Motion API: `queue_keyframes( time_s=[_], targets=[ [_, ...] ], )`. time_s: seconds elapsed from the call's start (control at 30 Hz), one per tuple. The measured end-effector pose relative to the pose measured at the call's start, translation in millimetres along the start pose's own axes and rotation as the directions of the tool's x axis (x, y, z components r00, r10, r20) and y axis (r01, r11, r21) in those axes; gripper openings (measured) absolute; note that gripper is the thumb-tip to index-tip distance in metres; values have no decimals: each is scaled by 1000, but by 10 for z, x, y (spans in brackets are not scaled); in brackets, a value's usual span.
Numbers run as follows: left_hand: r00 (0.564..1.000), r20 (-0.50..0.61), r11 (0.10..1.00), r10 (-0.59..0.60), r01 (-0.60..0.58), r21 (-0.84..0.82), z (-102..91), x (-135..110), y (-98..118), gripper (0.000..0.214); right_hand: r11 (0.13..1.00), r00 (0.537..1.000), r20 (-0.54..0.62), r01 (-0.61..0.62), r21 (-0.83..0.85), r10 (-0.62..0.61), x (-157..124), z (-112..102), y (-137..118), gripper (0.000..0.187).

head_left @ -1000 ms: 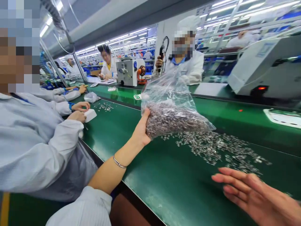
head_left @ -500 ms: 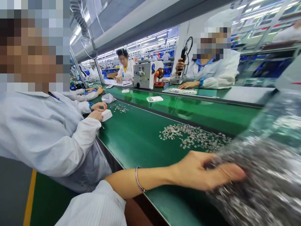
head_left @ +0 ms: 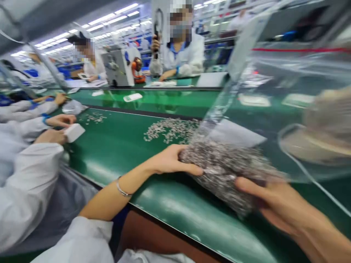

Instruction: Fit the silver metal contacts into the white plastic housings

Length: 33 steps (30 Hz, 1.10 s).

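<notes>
A clear plastic bag (head_left: 219,171), its lower part full of small metallic parts, hangs tilted above the green table (head_left: 115,153). My left hand (head_left: 175,160), a bangle on its wrist, grips the bag's left side with the thumb over the front. On the lower right side my right hand (head_left: 271,201) holds the same bag, its thumb also in front and its other fingers hidden behind. Behind the bag, a pile of loose small metal parts (head_left: 170,128) lies on the table, partly covered by the bag. A white paper (head_left: 238,133) shows at the bag's upper part.
To the left, a co-worker's hands (head_left: 55,133) hold a white box (head_left: 74,132) near a smaller scatter of parts (head_left: 95,117). White panels (head_left: 133,97) lie on the strip beyond. Across it stand a grey machine (head_left: 116,67) and a masked co-worker (head_left: 182,51). A white cable (head_left: 309,168) crosses the right.
The view has swung to the right. The bag now shows more fully, and my right hand has come into view holding it; my left hand keeps its grip.
</notes>
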<state>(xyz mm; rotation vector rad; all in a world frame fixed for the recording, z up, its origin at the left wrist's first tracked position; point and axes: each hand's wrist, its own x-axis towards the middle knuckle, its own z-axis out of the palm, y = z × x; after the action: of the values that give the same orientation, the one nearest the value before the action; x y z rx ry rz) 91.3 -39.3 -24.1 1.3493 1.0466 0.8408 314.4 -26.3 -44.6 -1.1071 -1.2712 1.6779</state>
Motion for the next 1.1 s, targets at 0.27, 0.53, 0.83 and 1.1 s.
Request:
queue_keyframes(
  time_s=[0.27,0.53,0.83,1.1],
  targets=[
    [999,5,999,-37,37,-9,-24,40,-47,41,1000,995,102,-13,9,12,-24,197,-155,55],
    [996,-8,996,-84,84,-7,-30,60,-49,43,994,997,36,-70,84,67,-33,230,-149,54],
    [996,-12,996,-87,87,1,-29,44,-20,48,995,999,45,-14,102,9,-9,190,-103,47],
    [993,-3,993,-119,119,15,-13,48,-7,42,970,995,-7,95,222,-95,-11,195,-116,39]
  ],
)
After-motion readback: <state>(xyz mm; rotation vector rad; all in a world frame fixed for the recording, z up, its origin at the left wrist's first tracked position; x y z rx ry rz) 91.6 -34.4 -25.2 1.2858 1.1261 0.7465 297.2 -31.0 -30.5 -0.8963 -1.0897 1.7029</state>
